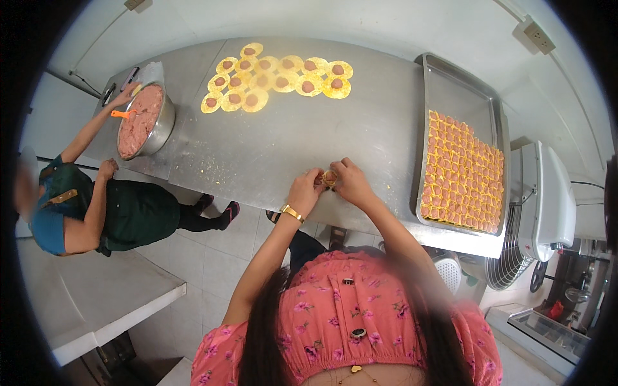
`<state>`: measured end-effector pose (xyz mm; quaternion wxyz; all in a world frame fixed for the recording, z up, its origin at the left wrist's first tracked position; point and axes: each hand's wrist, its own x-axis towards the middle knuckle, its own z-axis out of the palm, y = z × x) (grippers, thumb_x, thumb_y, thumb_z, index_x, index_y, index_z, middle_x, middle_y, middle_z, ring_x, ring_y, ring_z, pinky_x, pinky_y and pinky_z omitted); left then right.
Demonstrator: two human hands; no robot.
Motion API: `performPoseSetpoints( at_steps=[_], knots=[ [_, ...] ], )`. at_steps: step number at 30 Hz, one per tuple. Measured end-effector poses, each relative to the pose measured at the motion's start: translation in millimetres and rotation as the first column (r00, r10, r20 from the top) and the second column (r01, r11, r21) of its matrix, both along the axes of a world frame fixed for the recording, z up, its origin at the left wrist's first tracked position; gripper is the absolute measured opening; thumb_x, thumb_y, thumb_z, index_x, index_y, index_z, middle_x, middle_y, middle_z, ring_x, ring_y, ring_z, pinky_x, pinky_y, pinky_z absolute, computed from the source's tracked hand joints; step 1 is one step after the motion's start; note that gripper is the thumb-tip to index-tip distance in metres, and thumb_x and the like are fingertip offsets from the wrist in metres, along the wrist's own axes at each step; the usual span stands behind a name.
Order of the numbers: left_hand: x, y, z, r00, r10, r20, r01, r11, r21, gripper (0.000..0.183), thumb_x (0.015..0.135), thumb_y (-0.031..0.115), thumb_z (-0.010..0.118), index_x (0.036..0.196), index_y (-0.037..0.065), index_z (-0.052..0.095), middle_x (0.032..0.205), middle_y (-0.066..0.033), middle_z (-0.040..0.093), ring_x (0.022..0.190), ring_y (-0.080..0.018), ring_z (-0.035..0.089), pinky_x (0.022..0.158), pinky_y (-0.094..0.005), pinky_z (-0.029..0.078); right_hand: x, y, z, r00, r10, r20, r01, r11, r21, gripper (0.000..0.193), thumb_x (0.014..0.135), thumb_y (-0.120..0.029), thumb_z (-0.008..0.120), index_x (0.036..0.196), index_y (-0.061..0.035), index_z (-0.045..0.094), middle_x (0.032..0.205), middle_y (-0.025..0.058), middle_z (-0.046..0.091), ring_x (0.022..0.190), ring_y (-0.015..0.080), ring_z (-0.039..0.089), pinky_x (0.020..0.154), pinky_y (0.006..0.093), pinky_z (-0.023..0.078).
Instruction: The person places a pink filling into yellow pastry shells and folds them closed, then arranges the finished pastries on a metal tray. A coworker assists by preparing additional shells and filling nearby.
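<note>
Landmark: the tray (456,82), on the table (270,141); all places are taken from it.
Dumpling: one open-topped piece (329,177), pink filling showing, at the table's near edge, left of the tray, raised between both hands.
Left hand (305,192): fingertips drawn together, pinching the dumpling's left side.
Right hand (353,184): fingers curled in, pinching its right side; exact fingertip contact cannot be told.
Handling, judged: light; wrapper thin, soft and easily torn; filling moist, likely slippery, squeezes out under pressure.
Hold, judged: low on the wrapper's sides, with light fingertips, off the filling.
Tray load: close-packed rows of dumplings (461,170), over the tray's nearer part.
Wrappers: yellow rounds (308,84), grouped well left of the tray, each bearing filling where legible.
Bowl (167,122): farthest left of the tray, holding pink filling and an orange-handled tool (121,114).
Co-worker (138,209): beside the bowl, one hand at its rim.
</note>
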<state>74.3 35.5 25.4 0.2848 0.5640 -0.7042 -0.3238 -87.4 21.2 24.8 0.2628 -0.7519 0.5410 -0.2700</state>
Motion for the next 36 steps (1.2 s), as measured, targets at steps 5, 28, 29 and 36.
performPoseSetpoints(
  at_steps=[5, 28, 29, 36],
  knots=[
    [-0.9, -2.7, -1.9, 0.996, -0.017, 0.090, 0.019, 1.000, -0.016, 0.026, 0.072, 0.004, 0.069, 0.097, 0.002, 0.062, 0.088, -0.0151, 0.066, 0.081, -0.0300, 0.064, 0.074, -0.0381, 0.051, 0.3, -4.0, 2.1, 0.992, 0.108, 0.065, -0.113, 0.990, 0.082, 0.027, 0.070, 0.003, 0.059, 0.096, -0.0024, 0.059, 0.096, 0.0173, 0.056, 0.090, 0.0377, 0.057, 0.077, 0.0443, 0.047],
    [-3.4, 0.3, -1.6, 0.997, 0.052, -0.054, -0.049, 0.997, 0.066, 0.020, 0.074, 0.002, 0.069, 0.092, 0.000, 0.061, 0.084, -0.0156, 0.067, 0.077, -0.0284, 0.067, 0.071, -0.0353, 0.052, 6.0, 4.2, -2.9, 0.990, -0.055, 0.127, 0.060, 0.998, -0.035, 0.012, 0.074, 0.002, 0.053, 0.085, -0.0013, 0.057, 0.089, 0.0184, 0.054, 0.081, 0.0390, 0.056, 0.070, 0.0449, 0.046],
    [-3.6, 1.0, -2.2, 0.996, 0.054, -0.069, -0.050, 0.997, 0.053, 0.020, 0.075, 0.002, 0.068, 0.093, 0.000, 0.061, 0.084, -0.0154, 0.067, 0.077, -0.0282, 0.067, 0.071, -0.0352, 0.052, 6.5, 7.1, -3.5, 0.992, -0.082, 0.101, 0.092, 0.991, -0.096, 0.010, 0.075, 0.001, 0.053, 0.084, -0.0011, 0.056, 0.088, 0.0187, 0.054, 0.080, 0.0393, 0.056, 0.069, 0.0451, 0.046],
    [12.8, -5.3, 8.3, 0.998, 0.005, -0.065, -0.001, 0.998, 0.062, 0.017, 0.078, 0.006, 0.065, 0.094, 0.001, 0.060, 0.083, -0.0146, 0.067, 0.076, -0.0287, 0.066, 0.069, -0.0365, 0.052, 15.5, 8.9, -4.2, 0.995, -0.084, 0.062, 0.081, 0.996, 0.046, 0.020, 0.074, 0.001, 0.056, 0.093, -0.0022, 0.055, 0.094, 0.0192, 0.052, 0.086, 0.0388, 0.054, 0.075, 0.0453, 0.046]
  ],
)
